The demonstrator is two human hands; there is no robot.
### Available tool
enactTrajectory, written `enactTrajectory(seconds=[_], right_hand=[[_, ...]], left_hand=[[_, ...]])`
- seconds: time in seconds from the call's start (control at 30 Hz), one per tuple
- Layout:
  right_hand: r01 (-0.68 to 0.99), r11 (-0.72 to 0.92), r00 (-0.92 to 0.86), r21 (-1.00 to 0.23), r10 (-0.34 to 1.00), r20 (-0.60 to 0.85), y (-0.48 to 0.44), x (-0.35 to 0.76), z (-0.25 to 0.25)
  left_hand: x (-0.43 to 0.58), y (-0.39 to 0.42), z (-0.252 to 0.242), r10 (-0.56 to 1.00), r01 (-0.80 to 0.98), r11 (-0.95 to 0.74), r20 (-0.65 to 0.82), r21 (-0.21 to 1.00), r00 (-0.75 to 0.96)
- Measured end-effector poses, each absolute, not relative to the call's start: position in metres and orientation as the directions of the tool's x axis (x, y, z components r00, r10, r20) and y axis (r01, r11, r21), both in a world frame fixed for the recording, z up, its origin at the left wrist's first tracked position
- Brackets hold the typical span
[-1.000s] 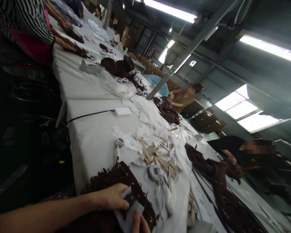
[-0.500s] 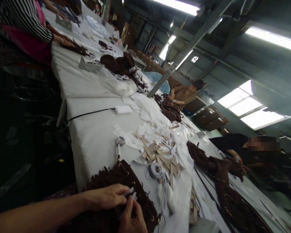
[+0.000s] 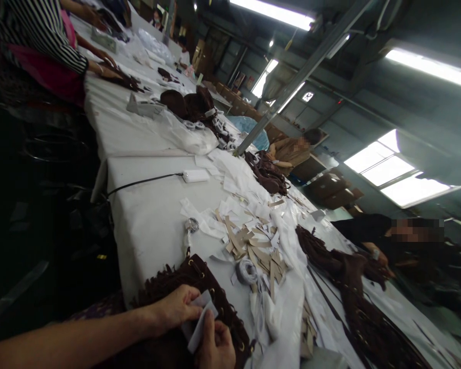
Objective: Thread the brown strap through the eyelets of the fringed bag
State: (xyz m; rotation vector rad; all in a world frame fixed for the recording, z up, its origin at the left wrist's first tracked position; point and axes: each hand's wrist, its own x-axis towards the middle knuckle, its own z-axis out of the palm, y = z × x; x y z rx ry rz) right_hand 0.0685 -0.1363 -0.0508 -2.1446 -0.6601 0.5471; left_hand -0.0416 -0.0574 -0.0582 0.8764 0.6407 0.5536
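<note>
Since half a second ago the white paper slip [image 3: 200, 316] has come back up into view between both hands, where before it was mostly tucked under the fingers. Now the left hand [image 3: 172, 309] pinches its upper edge with fingers closed on it, and the right hand [image 3: 214, 346] has its thumb pressed on the lower end, fingers curled narrow around it. So the slip sits right over the brown fringed bag [image 3: 200, 287] at the near edge of the worktop [image 3: 149, 220], held stretched between two grips, probably so it stays flat against the suede.

That bag lies with its eyelet rim facing up. Just past it are a roll of white tape [image 3: 247, 270] and a messy heap of tan strips [image 3: 249, 246] mixed with white scraps, all within easy reach. A small metal fitting [image 3: 191, 224] lies a bit further up, and a white box with a black cable [image 3: 194, 176] sits beyond that.

More brown bags [image 3: 267, 174] pile up along the far side, where other people work. A striped sleeve [image 3: 42, 31] shows at top left.

No writing readable anywhere; the slip looks blank from here.
</note>
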Motion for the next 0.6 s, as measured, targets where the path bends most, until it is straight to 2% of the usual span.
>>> enactTrajectory(seconds=[0.13,0.27,0.33,0.47,0.6], right_hand=[[0.247,-0.504,0.762,-0.828,0.629,-0.155,-0.137,0.073,-0.05],[0.066,-0.397,0.536,-0.915,0.788,-0.303,-0.132,0.078,-0.049],[0.047,-0.401,0.474,-0.915,0.815,-0.333,-0.129,0.08,-0.048],[0.198,-0.446,0.58,-0.873,0.771,-0.263,-0.124,0.08,-0.047],[0.203,-0.464,0.637,-0.862,0.732,-0.244,-0.122,0.079,-0.051]], left_hand=[[-0.041,-0.059,-0.054,0.732,-0.128,0.439,-0.272,0.889,0.625],[-0.042,-0.06,-0.053,0.747,-0.098,0.369,-0.233,0.924,0.622],[-0.045,-0.06,-0.053,0.742,-0.083,0.342,-0.214,0.936,0.635],[-0.053,-0.059,-0.048,0.725,-0.053,0.296,-0.188,0.954,0.663],[-0.057,-0.06,-0.043,0.735,0.062,0.159,-0.16,0.985,0.659]])
